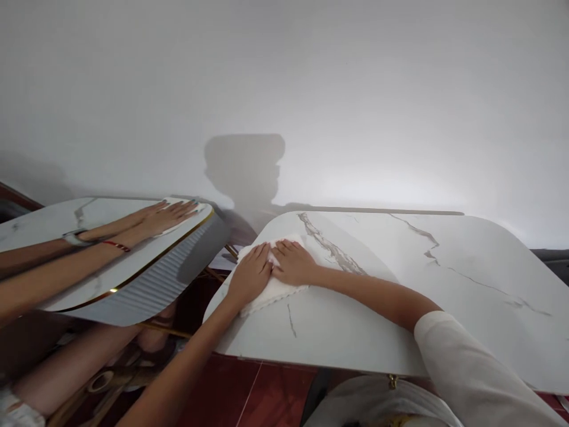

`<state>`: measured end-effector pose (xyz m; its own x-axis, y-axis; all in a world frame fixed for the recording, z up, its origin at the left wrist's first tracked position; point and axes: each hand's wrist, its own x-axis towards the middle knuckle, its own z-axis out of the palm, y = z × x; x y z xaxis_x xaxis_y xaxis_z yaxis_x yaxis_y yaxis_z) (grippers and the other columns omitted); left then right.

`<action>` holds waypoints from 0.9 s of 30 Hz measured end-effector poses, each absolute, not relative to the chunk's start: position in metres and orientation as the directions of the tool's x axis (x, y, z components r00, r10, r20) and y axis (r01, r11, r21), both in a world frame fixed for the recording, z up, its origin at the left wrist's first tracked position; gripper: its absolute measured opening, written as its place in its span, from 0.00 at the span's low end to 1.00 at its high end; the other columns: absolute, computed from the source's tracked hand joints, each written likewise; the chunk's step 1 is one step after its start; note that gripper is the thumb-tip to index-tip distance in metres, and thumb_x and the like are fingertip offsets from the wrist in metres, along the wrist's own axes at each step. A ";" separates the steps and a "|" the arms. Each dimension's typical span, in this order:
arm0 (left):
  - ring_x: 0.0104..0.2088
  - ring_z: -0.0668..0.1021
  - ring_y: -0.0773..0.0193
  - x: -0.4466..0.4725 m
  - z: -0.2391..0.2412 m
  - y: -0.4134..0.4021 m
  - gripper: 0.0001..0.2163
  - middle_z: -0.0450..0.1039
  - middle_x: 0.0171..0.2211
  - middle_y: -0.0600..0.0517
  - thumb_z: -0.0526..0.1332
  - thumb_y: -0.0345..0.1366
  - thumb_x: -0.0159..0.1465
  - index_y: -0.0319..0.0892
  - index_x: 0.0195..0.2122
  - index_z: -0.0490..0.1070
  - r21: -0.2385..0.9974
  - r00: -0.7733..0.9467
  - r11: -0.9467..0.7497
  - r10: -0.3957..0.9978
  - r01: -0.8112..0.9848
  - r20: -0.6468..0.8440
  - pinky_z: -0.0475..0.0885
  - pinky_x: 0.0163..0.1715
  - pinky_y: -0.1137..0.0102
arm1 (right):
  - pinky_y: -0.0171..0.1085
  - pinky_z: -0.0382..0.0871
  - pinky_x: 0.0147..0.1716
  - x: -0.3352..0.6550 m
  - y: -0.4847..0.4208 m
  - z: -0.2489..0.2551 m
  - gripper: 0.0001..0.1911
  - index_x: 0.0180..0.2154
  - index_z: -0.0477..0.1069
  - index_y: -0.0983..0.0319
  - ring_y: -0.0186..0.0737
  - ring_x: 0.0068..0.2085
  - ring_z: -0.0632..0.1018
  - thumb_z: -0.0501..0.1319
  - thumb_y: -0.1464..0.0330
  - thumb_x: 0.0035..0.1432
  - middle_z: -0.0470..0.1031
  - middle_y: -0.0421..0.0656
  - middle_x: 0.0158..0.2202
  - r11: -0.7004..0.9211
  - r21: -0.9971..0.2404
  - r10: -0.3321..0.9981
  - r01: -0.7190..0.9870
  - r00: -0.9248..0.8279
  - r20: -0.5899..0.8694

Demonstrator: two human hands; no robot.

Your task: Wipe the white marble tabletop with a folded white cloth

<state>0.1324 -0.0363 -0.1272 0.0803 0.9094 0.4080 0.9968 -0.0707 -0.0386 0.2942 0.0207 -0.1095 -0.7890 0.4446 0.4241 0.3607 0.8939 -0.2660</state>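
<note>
White sleeve [471, 362] seen nearest, left hand [251, 276] and right hand [296, 264] pressed flat, side by side, fingers outstretched, on white cloth [271, 290], marble table [444, 284] beneath, co-worker's hands [166, 216] laid on neighbouring table [53, 222].

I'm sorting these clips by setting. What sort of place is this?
Probably a room in a home or a furniture showroom: two marble-look tables, the near one and a gold-trimmed one, stand against a plain white wall over a red tiled floor.

A white cloth [271, 284] was spread flat near the surface's [400, 284] left edge. It was pressed under both palms.
</note>
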 end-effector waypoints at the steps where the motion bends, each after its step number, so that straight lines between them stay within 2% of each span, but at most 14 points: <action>1: 0.58 0.65 0.49 0.129 -0.126 -0.025 0.23 0.64 0.56 0.37 0.44 0.34 0.62 0.32 0.56 0.59 -0.037 0.081 -0.072 0.912 0.997 0.402 0.60 0.57 0.52 | 0.47 0.51 0.59 0.289 0.032 -0.110 0.25 0.56 0.60 0.73 0.49 0.61 0.59 0.52 0.64 0.62 0.61 0.57 0.59 0.892 -0.263 0.448 0.366 -0.786 0.425; 7: 0.57 0.66 0.52 0.101 -0.125 0.038 0.20 0.66 0.54 0.40 0.44 0.33 0.61 0.35 0.54 0.61 -0.038 0.075 -0.065 0.917 0.997 0.392 0.60 0.58 0.56 | 0.46 0.52 0.59 0.261 0.088 -0.111 0.22 0.56 0.61 0.70 0.46 0.60 0.61 0.51 0.65 0.63 0.63 0.53 0.59 0.880 -0.239 0.474 0.410 -0.769 0.428; 13: 0.56 0.67 0.53 0.097 -0.122 0.092 0.19 0.67 0.53 0.38 0.45 0.30 0.60 0.32 0.52 0.62 -0.047 0.057 -0.041 0.915 0.998 0.400 0.61 0.56 0.56 | 0.44 0.52 0.58 0.248 0.139 -0.112 0.22 0.56 0.61 0.70 0.45 0.60 0.62 0.52 0.66 0.63 0.64 0.53 0.59 0.868 -0.249 0.497 0.430 -0.756 0.426; 16: 0.55 0.68 0.53 0.103 -0.117 0.118 0.19 0.67 0.53 0.37 0.45 0.29 0.61 0.31 0.51 0.63 -0.022 0.056 -0.051 0.924 0.998 0.379 0.62 0.55 0.58 | 0.43 0.52 0.58 0.249 0.159 -0.112 0.22 0.56 0.61 0.71 0.45 0.60 0.61 0.52 0.67 0.62 0.63 0.54 0.59 0.837 -0.268 0.548 0.478 -0.732 0.405; 21: 0.55 0.69 0.55 0.119 -0.111 0.151 0.19 0.67 0.54 0.40 0.46 0.30 0.62 0.34 0.52 0.64 0.042 0.089 -0.109 0.937 0.993 0.338 0.62 0.56 0.61 | 0.43 0.48 0.59 0.266 0.174 -0.114 0.25 0.58 0.59 0.74 0.47 0.61 0.60 0.49 0.67 0.63 0.60 0.55 0.61 0.750 -0.293 0.660 0.593 -0.648 0.380; 27: 0.57 0.67 0.57 0.154 -0.109 0.156 0.21 0.66 0.56 0.42 0.44 0.32 0.63 0.33 0.55 0.63 0.054 0.187 -0.216 0.926 0.975 0.329 0.60 0.58 0.62 | 0.45 0.46 0.60 0.297 0.167 -0.119 0.27 0.60 0.56 0.75 0.48 0.62 0.57 0.47 0.67 0.63 0.58 0.55 0.62 0.661 -0.299 0.745 0.688 -0.560 0.362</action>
<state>0.1538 0.1555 -0.1094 0.1867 0.9256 0.3293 0.9750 -0.2157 0.0536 0.2968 0.1667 -0.1191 -0.5596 0.7455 0.3621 0.6879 0.6615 -0.2986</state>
